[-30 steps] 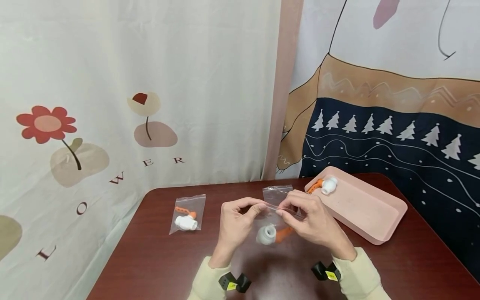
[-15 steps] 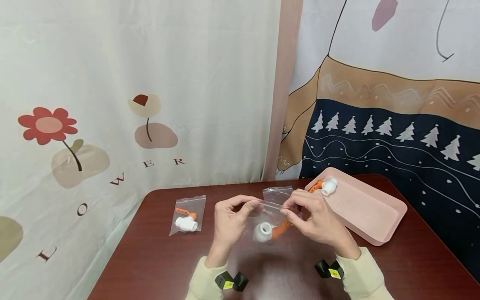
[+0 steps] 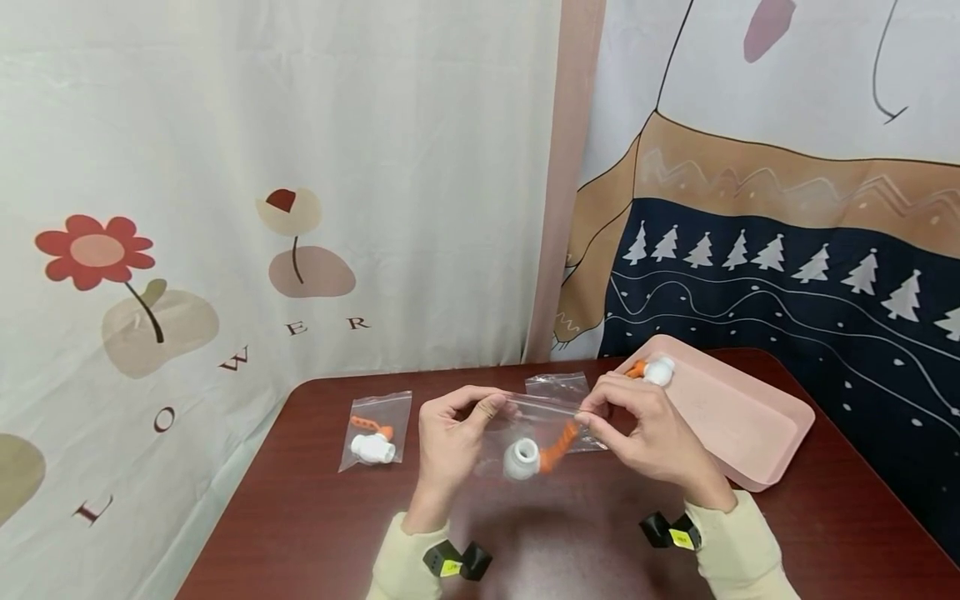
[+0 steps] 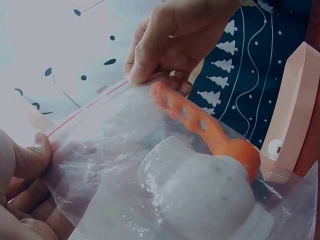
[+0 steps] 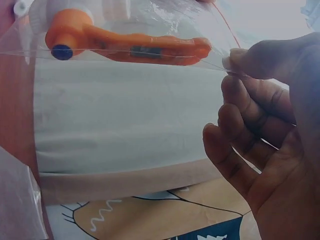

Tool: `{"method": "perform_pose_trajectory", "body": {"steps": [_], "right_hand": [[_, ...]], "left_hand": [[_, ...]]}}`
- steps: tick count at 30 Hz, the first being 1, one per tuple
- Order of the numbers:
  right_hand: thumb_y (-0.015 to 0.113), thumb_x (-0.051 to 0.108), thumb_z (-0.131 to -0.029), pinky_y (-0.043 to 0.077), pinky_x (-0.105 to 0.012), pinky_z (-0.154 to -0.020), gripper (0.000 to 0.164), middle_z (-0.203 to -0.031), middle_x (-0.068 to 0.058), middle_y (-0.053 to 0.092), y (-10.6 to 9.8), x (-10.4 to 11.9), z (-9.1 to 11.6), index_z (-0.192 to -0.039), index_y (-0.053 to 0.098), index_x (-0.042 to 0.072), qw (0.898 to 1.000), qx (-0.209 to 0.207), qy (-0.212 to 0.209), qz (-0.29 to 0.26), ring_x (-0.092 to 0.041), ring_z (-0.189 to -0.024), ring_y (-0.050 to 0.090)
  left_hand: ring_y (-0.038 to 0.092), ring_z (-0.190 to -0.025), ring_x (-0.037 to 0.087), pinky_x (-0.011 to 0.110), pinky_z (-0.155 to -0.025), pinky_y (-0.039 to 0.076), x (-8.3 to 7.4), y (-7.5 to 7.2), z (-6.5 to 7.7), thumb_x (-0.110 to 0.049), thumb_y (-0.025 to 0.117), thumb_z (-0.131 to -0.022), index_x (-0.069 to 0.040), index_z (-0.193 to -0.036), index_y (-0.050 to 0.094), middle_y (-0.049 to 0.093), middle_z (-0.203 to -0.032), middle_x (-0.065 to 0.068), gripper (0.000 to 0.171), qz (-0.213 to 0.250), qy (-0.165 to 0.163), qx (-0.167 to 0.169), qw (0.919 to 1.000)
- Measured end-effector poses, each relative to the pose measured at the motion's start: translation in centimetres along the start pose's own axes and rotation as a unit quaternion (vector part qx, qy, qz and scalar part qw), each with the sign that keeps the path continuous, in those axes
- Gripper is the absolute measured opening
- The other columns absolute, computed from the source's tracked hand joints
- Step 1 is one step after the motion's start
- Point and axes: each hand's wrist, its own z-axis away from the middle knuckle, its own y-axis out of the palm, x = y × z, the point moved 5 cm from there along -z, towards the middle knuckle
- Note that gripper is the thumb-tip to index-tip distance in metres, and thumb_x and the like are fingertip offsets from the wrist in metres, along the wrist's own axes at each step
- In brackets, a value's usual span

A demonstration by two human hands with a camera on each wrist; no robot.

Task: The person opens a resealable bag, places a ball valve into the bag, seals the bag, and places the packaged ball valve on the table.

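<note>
A clear zip bag [image 4: 107, 145] is stretched between both hands above the table. Inside it hangs a white ball valve [image 3: 521, 459] with an orange lever handle [image 4: 192, 117]. My left hand [image 3: 452, 442] pinches one top corner of the bag between thumb and fingers. At the other top corner, my right hand [image 3: 648, 425] pinches the film by the zip strip; its remaining fingers are spread apart in the right wrist view. A red line runs along the zip edge between the two hands.
Another bagged valve [image 3: 372, 446] lies at the left of the dark red table [image 3: 300, 533]. At the right stands a pink tray [image 3: 735, 408] with a loose white and orange valve [image 3: 657, 371] in its far corner. A flat clear bag [image 3: 557, 385] lies behind the hands.
My hands have moved apart, the left one leftward and the right one rightward, drawing the bag's top edge out straight. The valve in the bag has shifted slightly left and up.
</note>
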Motion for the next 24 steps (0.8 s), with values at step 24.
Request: {"method": "perform_pose_trajectory", "body": {"steps": [24], "right_hand": [[0.073,-0.006,-0.090,0.058,-0.016,-0.067,0.022,-0.092,0.000,0.079,-1.1,0.4,-0.2,-0.100,0.073,0.013,0.995,-0.058,0.063,-0.055,-0.004,-0.076,0.072]], "left_hand": [[0.078,-0.086,0.017,0.037,-0.086,0.064,2.0,1.4,-0.3,-0.010,0.073,-0.095,0.009,-0.117,0.068,0.074,-0.099,0.030,0.030,0.083,-0.057,0.083,0.9915]]}}
